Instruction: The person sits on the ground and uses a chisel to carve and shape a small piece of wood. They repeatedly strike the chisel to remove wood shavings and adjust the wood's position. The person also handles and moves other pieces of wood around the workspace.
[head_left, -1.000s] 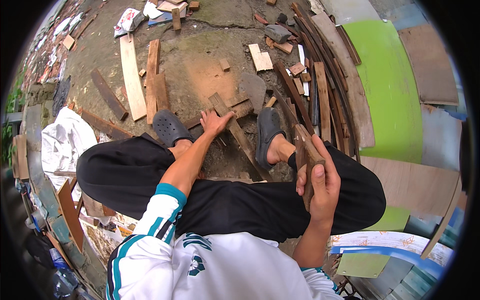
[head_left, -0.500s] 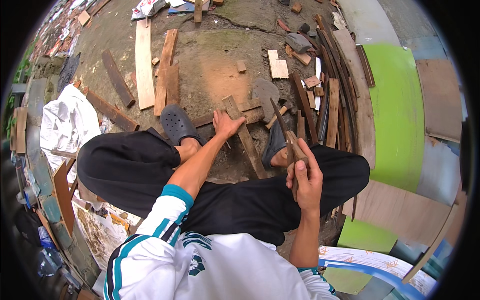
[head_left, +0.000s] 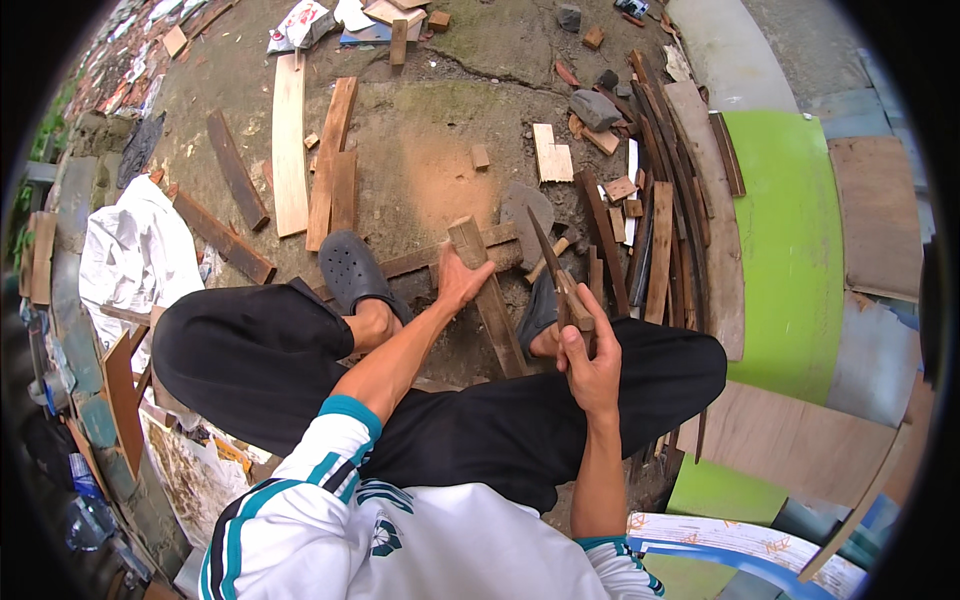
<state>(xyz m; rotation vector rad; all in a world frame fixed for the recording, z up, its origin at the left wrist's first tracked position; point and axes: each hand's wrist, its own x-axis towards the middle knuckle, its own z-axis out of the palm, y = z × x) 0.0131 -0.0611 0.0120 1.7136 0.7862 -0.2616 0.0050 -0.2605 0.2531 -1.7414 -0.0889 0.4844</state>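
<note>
Left hand [head_left: 458, 282] outstretched, grip clasping wood block [head_left: 487, 290]; right hand [head_left: 590, 352] raised, clenching likely machete [head_left: 556, 279].

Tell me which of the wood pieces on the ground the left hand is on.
The short upright-angled block between the feet; the left hand grips it, unlike the loose planks farther off.

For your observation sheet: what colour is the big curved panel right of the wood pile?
Bright green panel, head view.

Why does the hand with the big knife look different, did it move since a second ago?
Yes. The right hand with the knife has swung down and forward, toward the wooden stick that the left hand holds; earlier it was raised off to the right.
</note>
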